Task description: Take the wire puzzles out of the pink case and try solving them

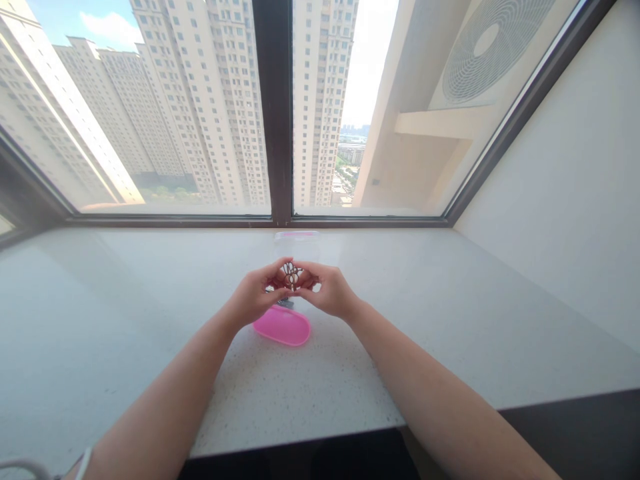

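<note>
Both hands meet above the counter, my left hand [255, 293] and my right hand [330, 290], with fingertips and thumbs almost touching. Between them they pinch a small dark openwork piece [292, 275] made of thin brown loops; its exact kind is too small to make out. Just below my fingers lies a pink oval tray [283, 327], shallow and with rounded ends. Some small grey pieces [285, 302] show at its far edge, partly covered by my left hand.
Near the window frame [280, 222] lies a clear, flat plastic item [297, 235] with a pink tint. The pale speckled counter [125, 333] reaches to a white wall [560, 200] on the right. A grey loop [25, 469] shows at the bottom left.
</note>
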Motion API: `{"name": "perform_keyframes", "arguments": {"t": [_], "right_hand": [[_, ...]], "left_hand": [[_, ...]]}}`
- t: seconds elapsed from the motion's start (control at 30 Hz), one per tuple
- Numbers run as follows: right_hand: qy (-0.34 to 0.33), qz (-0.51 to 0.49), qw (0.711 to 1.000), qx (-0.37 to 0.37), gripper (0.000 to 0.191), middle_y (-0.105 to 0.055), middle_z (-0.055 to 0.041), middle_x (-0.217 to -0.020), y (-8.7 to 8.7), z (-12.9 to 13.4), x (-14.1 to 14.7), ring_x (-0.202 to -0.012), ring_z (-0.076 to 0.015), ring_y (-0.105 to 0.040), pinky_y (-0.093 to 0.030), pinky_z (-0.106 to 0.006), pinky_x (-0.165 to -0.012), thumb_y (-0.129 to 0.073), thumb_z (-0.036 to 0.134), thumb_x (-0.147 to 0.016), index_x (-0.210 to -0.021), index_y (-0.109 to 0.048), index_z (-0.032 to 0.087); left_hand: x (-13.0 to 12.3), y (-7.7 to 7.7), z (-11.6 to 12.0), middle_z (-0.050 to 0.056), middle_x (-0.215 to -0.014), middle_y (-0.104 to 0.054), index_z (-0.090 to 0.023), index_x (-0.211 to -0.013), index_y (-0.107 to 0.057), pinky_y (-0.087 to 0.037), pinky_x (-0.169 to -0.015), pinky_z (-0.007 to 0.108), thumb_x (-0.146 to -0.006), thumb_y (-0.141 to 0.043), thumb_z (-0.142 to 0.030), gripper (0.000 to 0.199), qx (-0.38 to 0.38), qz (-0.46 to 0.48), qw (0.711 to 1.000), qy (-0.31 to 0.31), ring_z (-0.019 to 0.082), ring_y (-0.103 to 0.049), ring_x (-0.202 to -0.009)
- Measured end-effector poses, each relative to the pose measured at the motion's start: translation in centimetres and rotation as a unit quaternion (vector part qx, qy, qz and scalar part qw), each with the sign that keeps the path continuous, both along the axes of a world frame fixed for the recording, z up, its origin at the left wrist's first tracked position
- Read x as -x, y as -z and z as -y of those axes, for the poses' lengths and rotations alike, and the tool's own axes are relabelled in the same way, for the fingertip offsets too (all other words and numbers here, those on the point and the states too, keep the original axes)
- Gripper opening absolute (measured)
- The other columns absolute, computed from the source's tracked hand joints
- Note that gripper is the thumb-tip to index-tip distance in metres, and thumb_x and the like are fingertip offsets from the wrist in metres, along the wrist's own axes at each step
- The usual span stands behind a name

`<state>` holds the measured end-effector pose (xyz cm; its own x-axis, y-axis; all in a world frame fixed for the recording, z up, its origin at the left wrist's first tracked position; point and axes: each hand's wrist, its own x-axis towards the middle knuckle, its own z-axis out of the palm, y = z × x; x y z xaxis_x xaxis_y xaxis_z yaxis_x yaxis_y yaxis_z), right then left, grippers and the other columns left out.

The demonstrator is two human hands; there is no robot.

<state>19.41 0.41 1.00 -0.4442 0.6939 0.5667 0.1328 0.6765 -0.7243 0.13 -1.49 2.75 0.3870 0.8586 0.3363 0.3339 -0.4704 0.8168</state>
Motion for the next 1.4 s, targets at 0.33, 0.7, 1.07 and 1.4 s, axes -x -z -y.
{"name": "perform_keyframes", "arguments": {"t": [0.33, 0.7, 1.07, 1.4], "right_hand": [[0.009, 0.021, 1.0, 0.02, 0.052, -0.067, -0.0049, -0.088, -0.41, 0.24, -0.12, -0.066, -0.0123, -0.061, -0.052, -0.026, -0.063, -0.064, 0.013, -0.072, -0.121, -0.051, 0.017], [-0.001, 0.002, 0.999, 0.051, 0.049, -0.066, -0.0062, -0.092, -0.46, 0.35, 0.13, -0.065, -0.0118, -0.061, -0.051, -0.026, -0.062, -0.061, 0.013, -0.073, -0.12, -0.048, 0.018], [0.02, 0.011, 0.999, 0.039, 0.05, -0.065, -0.0033, -0.086, -0.5, 0.33, 0.1, -0.057, -0.0086, -0.055, -0.047, -0.022, -0.055, -0.062, 0.012, -0.071, -0.119, -0.049, 0.019], [0.044, 0.023, 0.998, 0.037, 0.049, -0.064, -0.0028, -0.086, -0.34, 0.19, 0.12, -0.053, -0.0075, -0.05, -0.044, -0.021, -0.053, -0.062, 0.013, -0.071, -0.118, -0.049, 0.02]], "left_hand": [[-0.22, -0.59, 0.32, 0.001, -0.081, -0.063, -0.018, -0.129, -0.046, -0.051, -0.075, 0.03, -0.078, -0.06, -0.024, 0.053, -0.015, -0.032, 0.999, -0.012, 0.016, -0.06, -0.075], [-0.13, -0.14, 0.08, 0.002, -0.084, -0.064, -0.02, -0.133, -0.044, -0.052, -0.075, 0.033, -0.079, -0.06, -0.03, 0.057, -0.049, -0.036, 0.998, -0.024, 0.016, -0.06, -0.075], [-0.17, -0.25, 0.18, 0.002, -0.084, -0.064, -0.018, -0.133, -0.044, -0.05, -0.075, 0.032, -0.079, -0.061, -0.028, 0.058, -0.062, -0.044, 0.996, -0.037, 0.015, -0.058, -0.073], [-0.17, -0.28, 0.17, 0.002, -0.082, -0.063, -0.018, -0.133, -0.044, -0.05, -0.075, 0.032, -0.079, -0.061, -0.032, 0.058, -0.068, -0.05, 0.995, -0.051, 0.015, -0.058, -0.073]]}}
